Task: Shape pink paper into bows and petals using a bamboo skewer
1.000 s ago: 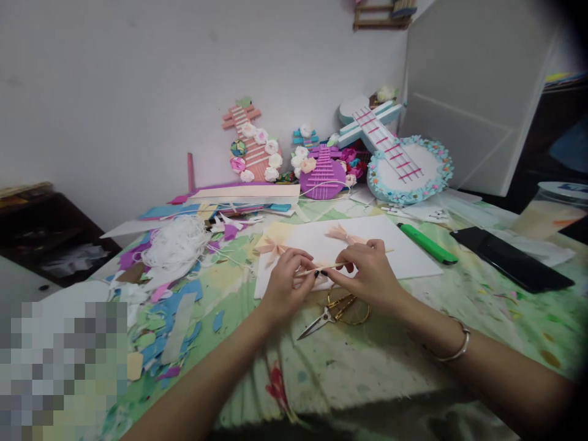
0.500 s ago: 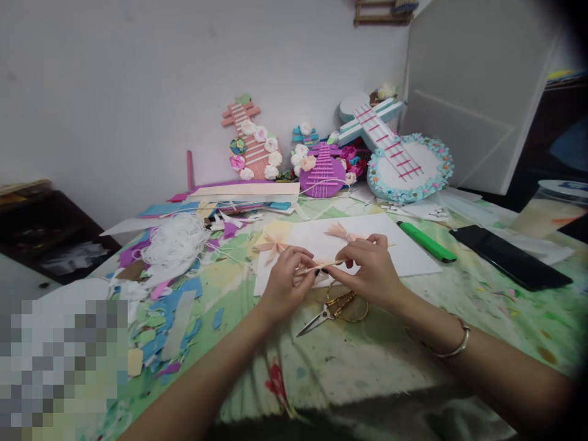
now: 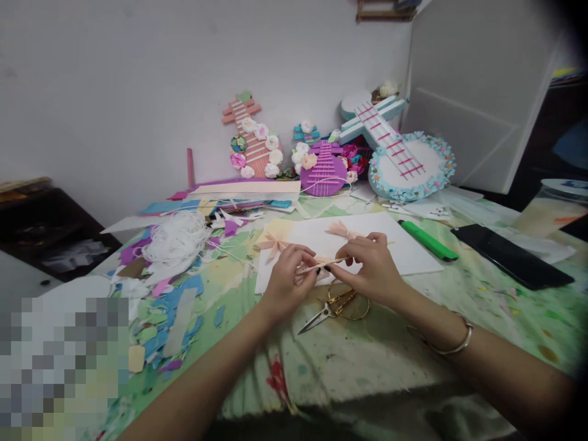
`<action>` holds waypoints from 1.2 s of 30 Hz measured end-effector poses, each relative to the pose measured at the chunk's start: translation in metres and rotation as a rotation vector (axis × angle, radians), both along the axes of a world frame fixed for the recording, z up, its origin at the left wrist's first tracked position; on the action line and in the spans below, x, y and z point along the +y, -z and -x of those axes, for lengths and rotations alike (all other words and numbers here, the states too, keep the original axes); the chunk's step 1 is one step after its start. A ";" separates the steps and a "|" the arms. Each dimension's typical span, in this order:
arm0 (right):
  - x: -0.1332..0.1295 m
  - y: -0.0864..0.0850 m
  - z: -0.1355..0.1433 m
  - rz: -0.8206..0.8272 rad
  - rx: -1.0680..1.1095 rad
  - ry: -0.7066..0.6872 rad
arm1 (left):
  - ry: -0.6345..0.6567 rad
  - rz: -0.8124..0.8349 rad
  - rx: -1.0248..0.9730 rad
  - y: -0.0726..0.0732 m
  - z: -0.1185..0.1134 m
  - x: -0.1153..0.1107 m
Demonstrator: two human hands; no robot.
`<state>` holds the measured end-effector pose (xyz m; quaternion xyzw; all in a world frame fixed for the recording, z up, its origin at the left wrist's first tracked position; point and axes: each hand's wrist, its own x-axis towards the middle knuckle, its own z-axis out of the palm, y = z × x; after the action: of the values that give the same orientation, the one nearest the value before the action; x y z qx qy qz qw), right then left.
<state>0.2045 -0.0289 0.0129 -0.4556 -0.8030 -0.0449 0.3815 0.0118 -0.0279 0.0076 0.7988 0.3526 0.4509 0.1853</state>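
Between my two hands runs a thin pale stick [image 3: 325,264] with peach paper at it. My left hand [image 3: 290,277] pinches its left part between thumb and fingers. Thumb and fingertips of my right hand [image 3: 370,267] close on its right part. Both hands are over the front of a white sheet [image 3: 407,248]. A peach paper flower [image 3: 274,245] lies on the sheet's left side, and a fringed peach paper piece [image 3: 339,229] lies behind my hands. Gold-handled scissors [image 3: 327,311] rest just in front of the sheet, blades pointing left.
A green cutter [image 3: 429,241] and a black phone [image 3: 512,256] lie at the right. White string [image 3: 177,237] and coloured paper scraps [image 3: 184,315] cover the left side. Decorated paper instruments, one with a purple body [image 3: 324,177], stand along the wall.
My thumbs have moved slightly apart along the stick. Both hands otherwise keep nearly the same place and grip; the whole view has shifted slightly.
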 end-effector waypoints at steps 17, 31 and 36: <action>0.000 0.000 0.000 0.030 -0.008 -0.009 | -0.023 -0.032 0.039 0.002 -0.001 0.000; 0.000 0.000 0.000 0.064 -0.017 -0.011 | -0.032 -0.002 0.060 0.002 -0.001 0.000; 0.002 0.001 0.000 0.085 -0.020 -0.013 | -0.059 0.001 0.090 0.004 0.000 0.001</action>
<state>0.2047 -0.0271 0.0118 -0.4658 -0.8109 -0.0130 0.3539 0.0117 -0.0274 0.0035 0.8076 0.3841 0.4193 0.1564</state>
